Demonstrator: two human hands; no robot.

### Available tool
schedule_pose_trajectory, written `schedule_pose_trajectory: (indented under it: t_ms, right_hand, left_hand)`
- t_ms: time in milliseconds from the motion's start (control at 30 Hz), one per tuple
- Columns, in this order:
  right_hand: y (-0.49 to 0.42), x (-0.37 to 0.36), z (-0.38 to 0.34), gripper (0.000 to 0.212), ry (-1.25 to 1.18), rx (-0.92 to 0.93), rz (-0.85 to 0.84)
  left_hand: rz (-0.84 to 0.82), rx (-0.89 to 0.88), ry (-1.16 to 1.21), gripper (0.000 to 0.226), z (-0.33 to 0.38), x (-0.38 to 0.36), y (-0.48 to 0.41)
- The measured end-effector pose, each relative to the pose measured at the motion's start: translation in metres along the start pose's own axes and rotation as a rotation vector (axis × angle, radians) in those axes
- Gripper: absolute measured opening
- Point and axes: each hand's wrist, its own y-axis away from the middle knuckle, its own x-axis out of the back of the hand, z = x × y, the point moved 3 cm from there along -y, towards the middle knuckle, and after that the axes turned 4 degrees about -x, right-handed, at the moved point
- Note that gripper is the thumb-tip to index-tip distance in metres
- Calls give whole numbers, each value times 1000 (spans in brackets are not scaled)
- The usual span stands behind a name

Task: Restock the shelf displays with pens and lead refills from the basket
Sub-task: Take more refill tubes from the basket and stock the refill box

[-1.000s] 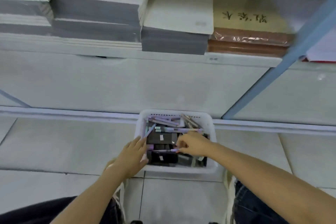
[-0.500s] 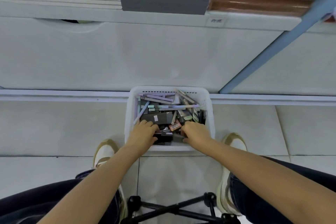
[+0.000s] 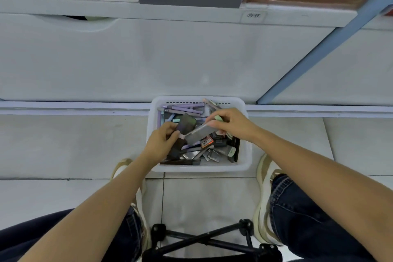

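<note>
Black stool frame is seen nearest, in front of the basket on the floor. Over the basket, dark flat packs are gripped by the left hand. A grey pack is pinched by the right hand. Purple pens lie at the basket's far wall. The shelf is behind the basket.

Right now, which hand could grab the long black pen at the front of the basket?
Probably the left. The left hand is right by the black pen; the right hand, holding a grey box, is farther back over the basket. The left grip holds a dark box, so put that down first.
</note>
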Motion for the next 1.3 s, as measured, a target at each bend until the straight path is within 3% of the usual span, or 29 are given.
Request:
schedule_pose_trajectory:
  t_ms: [100,167,333,433,467,567,800,933,1100,1233,1300]
  right_hand:
    - [-7,-15,-12,10,-77,2,-31]
    - [-11,-25,-17,11,-103,17,-16]
    - [-20,-25,-17,29,-147,35,54]
    - [-25,-11,-7,25,178,51,314]
    - [-27,-10,-2,24,347,40,321]
    - [-33,-19,11,28,712,16,171]
    - [-43,-27,15,15,952,97,136]
    - [-40,-22,17,19,875,81,128]
    - [-39,-20,20,22,846,34,10]
    - [-36,-6,9,26,606,-33,-84]
    - [-29,5,-3,23,357,-69,-94]
  left_hand:
    - [-88,121,251,10,9,-8,3]
    - [-142,188,450,26,11,-13,5]
    - [-264,180,481,34,10,-8,5]
    - [-224,206,572,32,1,-2,0]
    - [-202,211,606,32,-1,0,-2]
    - [-167,222,683,31,-7,4,-3]
    - [-47,250,706,18,-18,3,-7]
    - [17,245,849,17,-16,4,-9]
    - [29,216,823,19,-14,5,-10]
    - [117,205,786,29,-12,10,-9]
    - [227,192,845,20,-7,15,-9]
